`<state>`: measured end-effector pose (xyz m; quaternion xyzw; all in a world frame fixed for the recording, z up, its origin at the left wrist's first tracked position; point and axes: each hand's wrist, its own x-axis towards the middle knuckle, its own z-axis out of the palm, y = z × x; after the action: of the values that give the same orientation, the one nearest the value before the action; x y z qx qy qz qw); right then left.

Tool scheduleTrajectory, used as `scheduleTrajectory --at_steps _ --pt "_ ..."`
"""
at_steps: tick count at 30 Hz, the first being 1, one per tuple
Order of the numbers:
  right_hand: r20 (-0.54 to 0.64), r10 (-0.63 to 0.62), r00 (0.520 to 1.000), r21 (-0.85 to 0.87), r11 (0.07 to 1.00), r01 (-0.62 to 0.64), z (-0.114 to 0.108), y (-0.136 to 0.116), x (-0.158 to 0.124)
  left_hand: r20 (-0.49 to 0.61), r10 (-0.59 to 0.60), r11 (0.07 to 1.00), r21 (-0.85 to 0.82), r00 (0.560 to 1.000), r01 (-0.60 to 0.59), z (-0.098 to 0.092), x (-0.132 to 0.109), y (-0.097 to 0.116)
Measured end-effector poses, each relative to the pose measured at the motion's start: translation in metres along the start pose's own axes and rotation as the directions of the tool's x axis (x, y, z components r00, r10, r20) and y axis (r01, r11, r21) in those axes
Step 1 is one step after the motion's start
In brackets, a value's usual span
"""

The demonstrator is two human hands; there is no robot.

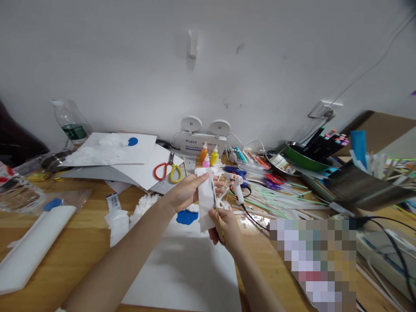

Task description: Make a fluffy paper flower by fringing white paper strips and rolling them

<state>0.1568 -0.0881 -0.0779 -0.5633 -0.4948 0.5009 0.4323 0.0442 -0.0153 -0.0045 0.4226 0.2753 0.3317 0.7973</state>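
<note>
My left hand (186, 190) pinches the upper part of a white folded paper strip (205, 201), which hangs upright in front of me. In my right hand (227, 227) are scissors (221, 229) with gold handles, their blades lying along the strip's right edge. Whether the blades are apart is too small to tell. Beneath both hands a white sheet (185, 273) lies on the table, with a blue painted patch (187, 217) near its far end. Crumpled white paper (143, 210) sits left of the patch, partly behind my left forearm.
A white glue gun (238, 190) with a cord stands right of my hands. Red-and-yellow-handled scissors (167, 169) lie behind on papers. Paint bottles (213, 155) stand before a router (203, 143). At left is a white paper roll (37, 249); sticks and strips (292, 199) clutter the right.
</note>
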Motion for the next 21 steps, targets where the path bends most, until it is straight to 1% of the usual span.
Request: scheduleTrajectory --at_steps 3,5,9,11,15,18,21 --pt "-0.009 -0.006 1.0 -0.032 0.999 0.006 0.0012 0.0002 -0.001 -0.01 0.018 1.0 0.003 1.0 -0.018 0.0007 0.0002 0.0005" --pt "-0.023 -0.021 1.0 -0.04 0.999 0.02 0.0017 0.0007 -0.0014 -0.014 0.007 1.0 0.021 1.0 -0.006 0.0007 0.0004 0.0004" --pt "-0.025 -0.102 0.994 -0.002 0.995 0.102 0.001 0.0045 -0.0003 0.005 -0.019 0.999 0.05 1.0 0.018 -0.0005 0.0008 -0.002" --pt "-0.026 -0.118 0.993 0.009 0.993 0.118 0.0002 0.0059 0.0005 0.025 -0.024 0.998 0.062 0.999 0.022 -0.0013 0.0011 -0.004" --pt "-0.022 -0.101 0.995 0.063 0.993 0.102 -0.001 0.0034 0.001 0.058 -0.03 0.997 0.077 0.998 0.026 -0.0006 0.0015 -0.0067" --pt "-0.01 -0.082 0.997 0.114 0.99 0.083 -0.0017 0.0005 0.0008 0.023 -0.046 0.991 0.13 0.999 0.043 0.0007 0.0014 -0.0073" --pt "-0.005 -0.089 0.996 0.122 0.988 0.089 -0.0023 0.0001 0.0012 -0.004 -0.056 0.98 0.194 0.998 0.056 -0.0006 0.0022 -0.0089"
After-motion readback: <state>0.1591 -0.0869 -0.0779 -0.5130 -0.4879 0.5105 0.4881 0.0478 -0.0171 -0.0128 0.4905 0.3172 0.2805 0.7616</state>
